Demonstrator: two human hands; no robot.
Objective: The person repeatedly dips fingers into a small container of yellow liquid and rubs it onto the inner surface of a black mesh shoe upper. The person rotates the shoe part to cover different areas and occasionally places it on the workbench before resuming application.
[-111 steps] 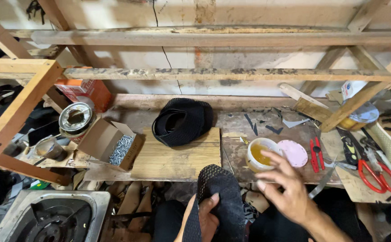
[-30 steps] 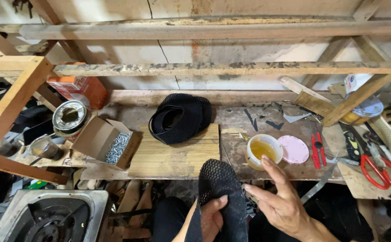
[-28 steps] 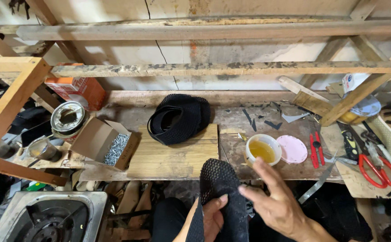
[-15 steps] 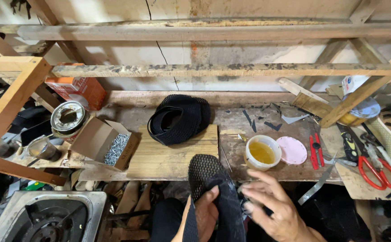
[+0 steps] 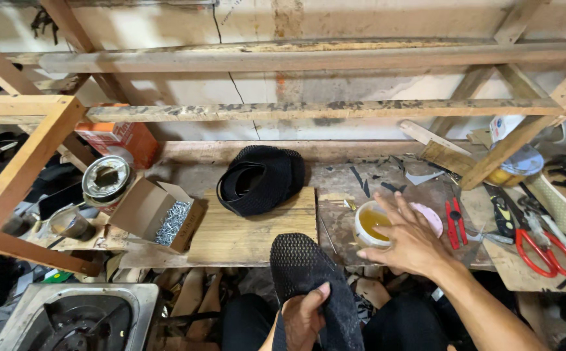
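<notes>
Gripping black mesh shoe upper (image 5: 312, 286) at near centre, left hand (image 5: 303, 318) closes around its lower part, thumb on top. Right hand (image 5: 413, 240) spread wide, fingers touching white cup of yellow glue (image 5: 370, 224) on workbench (image 5: 250, 234). Pink lid (image 5: 433, 218) just right of cup. Other black upper (image 5: 260, 179) lies far on wooden board. Cardboard box of nails (image 5: 159, 218) at left. Red pliers (image 5: 453, 224) and red scissors (image 5: 535, 237) at right.

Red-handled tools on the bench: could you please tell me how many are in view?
2: small red pliers right of the glue cup, and red-handled scissors near the right edge; clutter there may hide more.
</notes>
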